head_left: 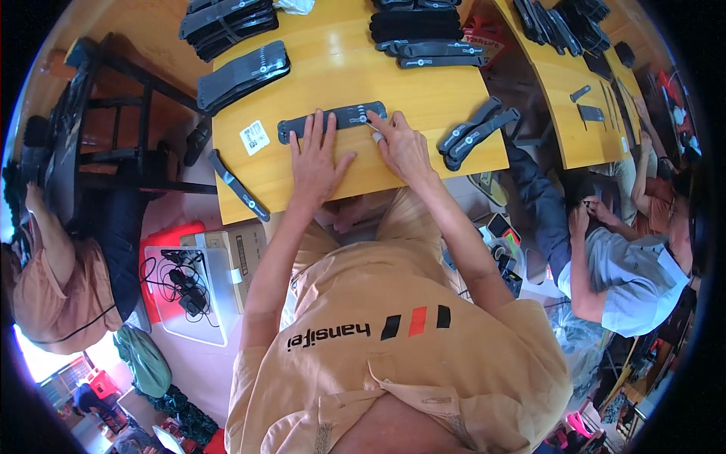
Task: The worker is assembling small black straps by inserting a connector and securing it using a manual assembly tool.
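A flat black strap [347, 116] with rounded ends and pale markings lies across the yellow table in front of me. My left hand [316, 163] is open, its fingers spread on the strap's left half and its thumb stretched aside on the table. At the strap's right end, my right hand [406, 151] has its fingers bent down beside the pale markings. A thin pale thing shows by those fingertips, too small to name. A pair of folded black straps [478, 135] rests to the right of that hand. Left of my left forearm, a single narrow black strap [240, 188] lies slantwise at the table's edge.
Stacks of black straps [243, 76] stand at the far left, more strap piles [416, 34] at the far middle. A white label [255, 138] lies on the table [325, 72]. A clear bin [215, 303] with cables is on the floor. Other people sit both sides; one [628, 265] at right.
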`<state>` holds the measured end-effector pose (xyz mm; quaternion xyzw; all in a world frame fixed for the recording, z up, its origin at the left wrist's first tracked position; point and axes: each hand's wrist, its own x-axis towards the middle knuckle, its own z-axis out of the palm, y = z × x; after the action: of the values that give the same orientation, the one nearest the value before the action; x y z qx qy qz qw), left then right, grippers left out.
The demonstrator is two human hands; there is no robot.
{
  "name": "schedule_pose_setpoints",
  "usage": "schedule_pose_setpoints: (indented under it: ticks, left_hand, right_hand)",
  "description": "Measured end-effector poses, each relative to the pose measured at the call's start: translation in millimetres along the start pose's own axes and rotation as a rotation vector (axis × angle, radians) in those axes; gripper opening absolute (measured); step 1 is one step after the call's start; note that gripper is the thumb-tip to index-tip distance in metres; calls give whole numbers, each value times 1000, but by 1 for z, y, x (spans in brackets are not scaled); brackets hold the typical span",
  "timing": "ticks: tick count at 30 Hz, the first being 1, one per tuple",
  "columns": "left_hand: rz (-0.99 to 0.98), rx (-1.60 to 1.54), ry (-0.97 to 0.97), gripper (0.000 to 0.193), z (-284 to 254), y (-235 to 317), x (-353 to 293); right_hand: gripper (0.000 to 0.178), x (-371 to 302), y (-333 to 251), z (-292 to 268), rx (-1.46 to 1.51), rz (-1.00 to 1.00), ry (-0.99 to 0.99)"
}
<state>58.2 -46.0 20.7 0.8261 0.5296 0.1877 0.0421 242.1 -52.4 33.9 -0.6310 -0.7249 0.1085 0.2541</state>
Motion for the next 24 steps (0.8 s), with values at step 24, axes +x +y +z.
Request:
schedule_pose_setpoints:
  ticks: [24]
  left_hand:
    - [-34, 76, -79, 69, 0, 7, 3]
  right_hand:
    - [42, 3, -10, 6, -213, 43, -90]
